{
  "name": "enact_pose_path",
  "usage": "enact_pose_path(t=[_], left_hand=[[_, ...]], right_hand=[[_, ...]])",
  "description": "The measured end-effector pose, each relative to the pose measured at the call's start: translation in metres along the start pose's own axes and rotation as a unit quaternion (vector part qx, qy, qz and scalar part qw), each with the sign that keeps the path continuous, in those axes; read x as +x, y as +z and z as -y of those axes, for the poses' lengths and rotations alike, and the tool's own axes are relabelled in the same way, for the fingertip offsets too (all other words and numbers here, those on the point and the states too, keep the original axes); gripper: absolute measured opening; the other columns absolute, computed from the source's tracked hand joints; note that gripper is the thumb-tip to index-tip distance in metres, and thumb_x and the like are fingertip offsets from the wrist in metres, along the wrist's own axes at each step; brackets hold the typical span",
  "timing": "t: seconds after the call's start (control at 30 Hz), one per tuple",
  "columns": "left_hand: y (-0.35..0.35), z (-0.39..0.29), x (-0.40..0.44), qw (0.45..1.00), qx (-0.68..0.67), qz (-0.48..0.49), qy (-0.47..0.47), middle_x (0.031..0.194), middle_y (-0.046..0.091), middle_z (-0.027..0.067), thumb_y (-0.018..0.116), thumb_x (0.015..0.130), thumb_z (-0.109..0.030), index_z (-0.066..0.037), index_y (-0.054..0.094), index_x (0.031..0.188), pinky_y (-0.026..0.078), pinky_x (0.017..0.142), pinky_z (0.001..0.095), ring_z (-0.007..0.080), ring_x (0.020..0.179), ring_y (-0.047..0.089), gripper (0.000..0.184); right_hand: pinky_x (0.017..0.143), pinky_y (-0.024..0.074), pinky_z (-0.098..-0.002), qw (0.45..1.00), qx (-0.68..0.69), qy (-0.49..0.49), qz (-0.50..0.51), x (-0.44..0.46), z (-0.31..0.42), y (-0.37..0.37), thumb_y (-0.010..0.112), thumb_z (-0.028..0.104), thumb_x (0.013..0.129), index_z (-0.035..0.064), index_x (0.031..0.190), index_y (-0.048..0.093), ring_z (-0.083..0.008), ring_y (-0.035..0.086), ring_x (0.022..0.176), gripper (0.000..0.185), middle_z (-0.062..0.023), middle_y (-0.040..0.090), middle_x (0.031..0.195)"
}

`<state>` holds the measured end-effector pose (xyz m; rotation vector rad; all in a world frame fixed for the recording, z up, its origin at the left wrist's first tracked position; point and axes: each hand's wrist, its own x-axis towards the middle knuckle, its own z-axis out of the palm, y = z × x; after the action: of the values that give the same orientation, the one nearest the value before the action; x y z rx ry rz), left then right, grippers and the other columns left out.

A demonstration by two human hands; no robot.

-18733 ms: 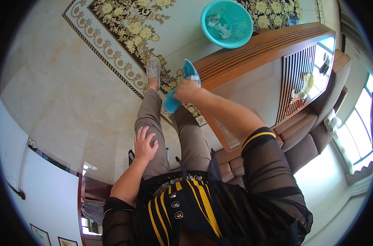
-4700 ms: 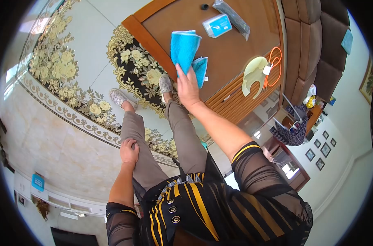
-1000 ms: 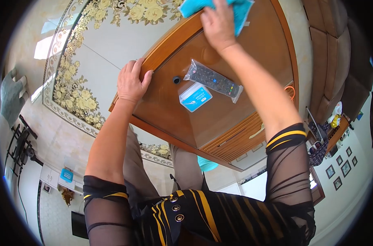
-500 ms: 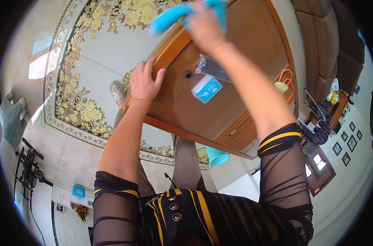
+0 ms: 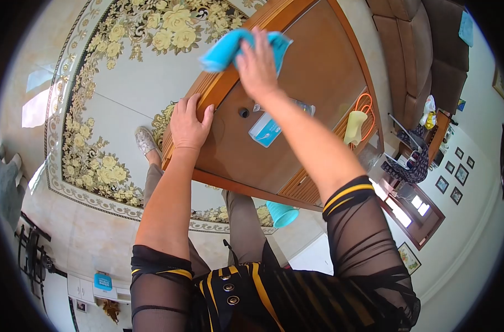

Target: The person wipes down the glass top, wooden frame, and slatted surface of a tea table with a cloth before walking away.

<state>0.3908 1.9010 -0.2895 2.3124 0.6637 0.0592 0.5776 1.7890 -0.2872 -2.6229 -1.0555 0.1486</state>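
My right hand (image 5: 256,66) presses a blue cloth (image 5: 227,51) against the edge of the brown wooden table (image 5: 313,61), its fingers on the cloth. Part of the cloth hangs over the rim. Nearer to me, my left hand (image 5: 190,124) rests on the same wooden edge, thumb apart from the fingers and nothing in it. Between my arms, a blue-and-white packet (image 5: 264,130) lies on the tabletop. Beside it are a small dark round object (image 5: 243,112) and a clear plastic wrapper (image 5: 303,107), partly hidden by my right forearm.
On the table's right side lie a pale yellow object (image 5: 354,128) and an orange cord (image 5: 365,105). A turquoise bin (image 5: 282,213) stands below the table. The brown sofa (image 5: 404,55) is beyond it. Another person's leg (image 5: 11,191) shows at far left.
My right hand has drawn the blue cloth along the table edge, nearer to my left hand. My left hand stays on the edge. The view has shifted slightly.
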Motion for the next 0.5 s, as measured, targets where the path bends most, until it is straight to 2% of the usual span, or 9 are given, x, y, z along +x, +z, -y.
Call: enact_pose_path(t=[0.13,0.17,0.27,0.3,0.33,0.4,0.43,0.47,0.5], left_hand=[[-0.001,-0.004,0.003,1.000,0.018,0.014,0.002,0.101,0.057,0.0126,0.065,0.081,-0.029,-0.007,0.056,0.110,0.047,0.080,0.0407,0.0308,0.093,0.055,0.038],[-0.001,-0.004,0.003,1.000,0.025,0.017,0.005,0.101,0.057,0.0126,0.065,0.081,-0.029,-0.007,0.056,0.110,0.047,0.080,0.0407,0.0308,0.093,0.055,0.038],[-0.003,-0.006,0.001,0.999,0.024,0.034,0.003,0.105,0.057,0.0132,0.064,0.081,-0.028,-0.007,0.056,0.112,0.047,0.082,0.0407,0.0320,0.096,0.054,0.038],[-0.001,-0.004,0.002,0.999,0.031,0.035,0.002,0.105,0.057,0.0132,0.064,0.081,-0.027,-0.007,0.055,0.112,0.047,0.082,0.0408,0.0323,0.097,0.054,0.038],[-0.001,-0.004,0.002,0.999,0.036,0.038,0.001,0.106,0.057,0.0131,0.064,0.081,-0.027,-0.007,0.055,0.113,0.047,0.082,0.0409,0.0326,0.097,0.054,0.038],[-0.003,-0.008,0.003,0.998,0.035,0.046,-0.003,0.107,0.056,0.0131,0.063,0.082,-0.027,-0.007,0.055,0.114,0.047,0.082,0.0415,0.0326,0.098,0.054,0.039],[-0.002,-0.008,0.003,0.998,0.038,0.045,-0.005,0.107,0.056,0.0131,0.062,0.082,-0.027,-0.008,0.054,0.115,0.047,0.082,0.0416,0.0326,0.098,0.054,0.039],[-0.001,-0.008,0.002,0.998,0.042,0.045,-0.009,0.107,0.056,0.0131,0.062,0.082,-0.028,-0.008,0.054,0.115,0.047,0.082,0.0417,0.0326,0.098,0.054,0.039],[-0.002,-0.008,0.002,0.997,0.046,0.053,-0.013,0.107,0.056,0.0132,0.060,0.083,-0.028,-0.008,0.053,0.117,0.047,0.082,0.0421,0.0327,0.098,0.054,0.040]], right_hand=[[0.110,0.0205,-0.0483,0.994,-0.038,0.080,-0.061,0.096,-0.087,-0.014,0.048,0.029,0.091,0.0053,0.132,0.044,-0.0416,0.021,0.136,0.047,-0.0255,0.026,0.145],[0.112,0.0190,-0.0459,0.984,-0.112,0.126,-0.052,0.108,-0.091,-0.009,0.043,0.029,0.093,0.0016,0.137,0.034,-0.0430,0.020,0.136,0.053,-0.0285,0.023,0.145],[0.113,0.0171,-0.0461,0.983,-0.098,0.140,-0.064,0.098,-0.087,0.006,0.043,0.029,0.093,0.0023,0.139,0.032,-0.0441,0.019,0.135,0.054,-0.0290,0.022,0.145],[0.113,0.0151,-0.0453,0.988,-0.073,0.132,-0.036,0.085,-0.081,0.003,0.042,0.032,0.094,0.0038,0.140,0.032,-0.0382,0.020,0.137,0.055,-0.0237,0.023,0.148],[0.107,0.0248,-0.0481,0.992,0.007,0.054,-0.116,0.071,-0.077,-0.002,0.050,0.028,0.091,0.0065,0.129,0.047,-0.0441,0.026,0.132,0.043,-0.0282,0.029,0.142],[0.102,0.0339,-0.0465,0.989,0.122,0.012,-0.082,0.038,-0.061,-0.020,0.051,0.019,0.091,0.0110,0.124,0.054,-0.0446,0.040,0.123,0.034,-0.0303,0.041,0.132],[0.097,0.0406,-0.0411,0.981,0.181,0.025,-0.062,0.022,-0.055,-0.031,0.051,0.018,0.092,0.0091,0.119,0.057,-0.0394,0.050,0.113,0.029,-0.0258,0.049,0.126],[0.097,0.0406,-0.0411,0.981,0.180,0.026,-0.063,0.011,-0.051,-0.049,0.051,0.018,0.092,0.0091,0.119,0.057,-0.0394,0.050,0.113,0.029,-0.0258,0.049,0.126],[0.094,0.0429,-0.0378,0.956,0.282,0.085,-0.009,0.002,-0.049,-0.072,0.051,0.018,0.092,0.0085,0.117,0.058,-0.0361,0.053,0.108,0.028,-0.0226,0.052,0.123]])
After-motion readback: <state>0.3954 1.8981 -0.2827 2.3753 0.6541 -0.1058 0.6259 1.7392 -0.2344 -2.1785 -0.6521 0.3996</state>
